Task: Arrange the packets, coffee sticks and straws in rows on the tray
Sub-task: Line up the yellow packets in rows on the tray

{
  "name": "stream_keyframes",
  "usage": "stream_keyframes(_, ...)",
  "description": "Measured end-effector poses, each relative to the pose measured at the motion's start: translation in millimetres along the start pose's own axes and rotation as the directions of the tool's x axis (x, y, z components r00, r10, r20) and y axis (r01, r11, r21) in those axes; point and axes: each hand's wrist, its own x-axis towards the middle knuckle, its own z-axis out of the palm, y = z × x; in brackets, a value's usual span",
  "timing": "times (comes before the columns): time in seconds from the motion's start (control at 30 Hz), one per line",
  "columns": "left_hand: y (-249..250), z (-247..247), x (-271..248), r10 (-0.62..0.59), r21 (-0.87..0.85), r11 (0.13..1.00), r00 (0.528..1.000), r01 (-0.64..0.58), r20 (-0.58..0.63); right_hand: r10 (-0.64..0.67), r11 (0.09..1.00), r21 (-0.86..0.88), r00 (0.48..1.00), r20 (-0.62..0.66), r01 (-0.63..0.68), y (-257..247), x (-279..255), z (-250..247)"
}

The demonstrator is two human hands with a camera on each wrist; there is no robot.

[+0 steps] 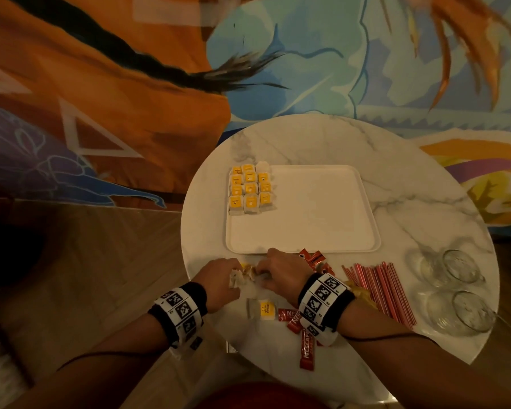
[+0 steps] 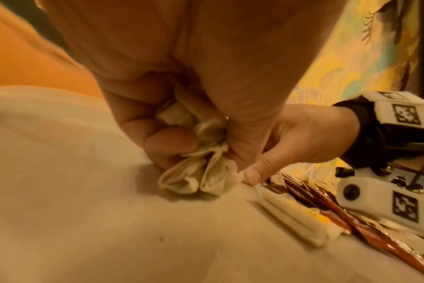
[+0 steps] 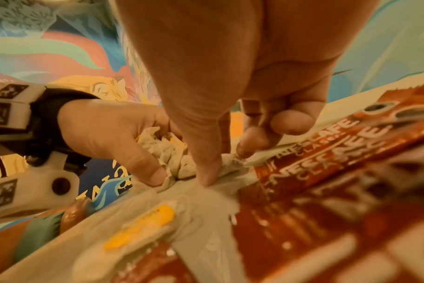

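A white tray [image 1: 307, 231] lies on the round marble table [image 1: 410, 196], with several yellow-topped packets [image 1: 250, 188] in rows in its far left corner. Just in front of the tray, my left hand [image 1: 222, 276] grips a crumpled bunch of white packets [image 2: 199, 178], fingers curled round it. My right hand [image 1: 281, 270] meets it from the right, thumb and fingers pinching the bunch's other end [image 3: 230, 162]. One yellow packet [image 1: 263, 309] lies flat below the hands. Red coffee sticks [image 1: 306, 346] lie under and beside my right wrist. Red-and-white straws [image 1: 378, 287] lie to the right.
Two clear glass cups [image 1: 457, 290] stand at the table's right edge beyond the straws. More red sticks [image 1: 314, 258] lie by the tray's near rim. The table's near-left edge is close to my left hand. A painted wall rises behind the table.
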Motion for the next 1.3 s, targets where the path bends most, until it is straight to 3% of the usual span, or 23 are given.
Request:
stream_keyframes(0.23, -1.6, -15.3, 10.0, -0.025, -0.115, 0.993, 1.0, 0.026, 0.01, 0.01, 0.991, 0.136, 0.991, -0.137, 0.009, 3.1, -9.7, -8.4)
stream_keyframes(0.43, 2.0, -26.9, 10.7, 0.018, -0.34, 0.94, 0.999, -0.031, -0.042, 0.073, 0.882, 0.47, 0.975, -0.211, 0.035, 6.6, -11.4, -14.7)
stream_keyframes(0.6, 10.8, -31.4, 9.2, -0.062, -0.647, 0.76, 0.998, 0.059, 0.018, 0.076, 0.823, 0.562, 0.966, -0.248, 0.08, 4.9, -8.5, -26.0)
stream_keyframes(0.77, 10.6, -34.5, 14.3, -0.109, -0.812, 0.578, 0.994, 0.075, 0.015, 0.119, 0.768, 0.633, 0.949, -0.293, 0.1, 9.8, 0.7, -29.4)
stream_keyframes(1.17, 0.6, -51.2, 30.1, -0.241, -0.945, 0.324, 0.969, 0.032, -0.05, 0.281, 0.587, 0.807, 0.92, -0.274, 0.062, 14.1, 42.1, -42.6)
stream_keyframes(1.23, -3.9, -54.6, 32.0, -0.267, -0.952, 0.305, 0.962, 0.024, -0.062, 0.313, 0.583, 0.812, 0.913, -0.261, 0.032, 14.7, 53.0, -45.4)
stream_keyframes(1.3, -9.4, -57.0, 34.0, -0.296, -0.962, 0.273, 0.953, 0.024, -0.061, 0.334, 0.644, 0.765, 0.903, -0.268, -0.011, 17.2, 66.6, -45.8)
